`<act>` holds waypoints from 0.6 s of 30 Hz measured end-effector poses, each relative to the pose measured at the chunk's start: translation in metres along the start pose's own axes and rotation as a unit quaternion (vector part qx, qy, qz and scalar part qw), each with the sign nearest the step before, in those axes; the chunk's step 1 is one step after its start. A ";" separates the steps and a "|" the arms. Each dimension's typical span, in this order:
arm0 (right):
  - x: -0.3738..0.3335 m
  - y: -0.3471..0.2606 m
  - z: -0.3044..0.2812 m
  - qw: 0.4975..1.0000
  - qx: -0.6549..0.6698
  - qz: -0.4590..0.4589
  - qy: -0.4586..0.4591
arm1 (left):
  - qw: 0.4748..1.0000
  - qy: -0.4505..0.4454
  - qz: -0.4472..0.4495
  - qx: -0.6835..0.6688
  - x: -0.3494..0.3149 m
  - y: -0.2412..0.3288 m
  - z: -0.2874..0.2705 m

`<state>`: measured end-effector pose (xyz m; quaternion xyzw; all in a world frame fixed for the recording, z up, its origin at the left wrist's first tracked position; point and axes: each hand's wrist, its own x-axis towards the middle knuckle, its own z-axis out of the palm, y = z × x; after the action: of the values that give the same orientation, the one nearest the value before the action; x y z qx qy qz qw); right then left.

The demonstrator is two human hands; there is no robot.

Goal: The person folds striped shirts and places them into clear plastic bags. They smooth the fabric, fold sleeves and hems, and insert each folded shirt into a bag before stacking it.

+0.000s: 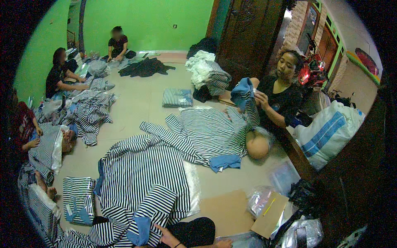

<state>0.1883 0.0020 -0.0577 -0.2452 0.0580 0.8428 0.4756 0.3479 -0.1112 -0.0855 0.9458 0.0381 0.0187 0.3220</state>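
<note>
A black-and-white striped long-sleeved shirt (142, 169) lies spread on the floor in front of me. Its near part is a folded-over striped piece (157, 202) ending in a blue band (141, 228). My left hand (166, 237), a dark band on its wrist, closes on the edge of that striped cloth. At the lower edge, my right hand (225, 244) is at a clear plastic bag (246, 239); its fingers are mostly cut off, so its grip cannot be made out. My black-clad leg (194, 230) is between the two hands.
Folded striped shirts (78, 200) lie left, and another folded stack (177, 98) farther off. A co-worker (285, 91) at right handles a striped shirt (215, 128). Cardboard (269, 215) and plastic packaging (300, 235) lie right, below a white sack (328, 134). Several people sit along the left.
</note>
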 end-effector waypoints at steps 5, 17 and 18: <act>0.000 -0.007 0.006 0.999 -0.031 -0.035 0.016 | 0.966 -0.054 -0.063 -0.244 -0.001 0.006 -0.021; -0.005 -0.028 0.032 0.985 -0.105 -0.121 0.062 | 0.870 0.036 -0.167 -0.462 -0.011 0.002 -0.053; -0.006 -0.028 0.033 0.983 -0.112 -0.127 0.065 | 0.884 0.020 -0.166 -0.436 -0.016 0.004 -0.070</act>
<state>0.2021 0.0233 -0.0228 -0.3564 -0.0371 0.7590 0.5436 0.3284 -0.0733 -0.0280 0.6889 0.1892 -0.0013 0.6997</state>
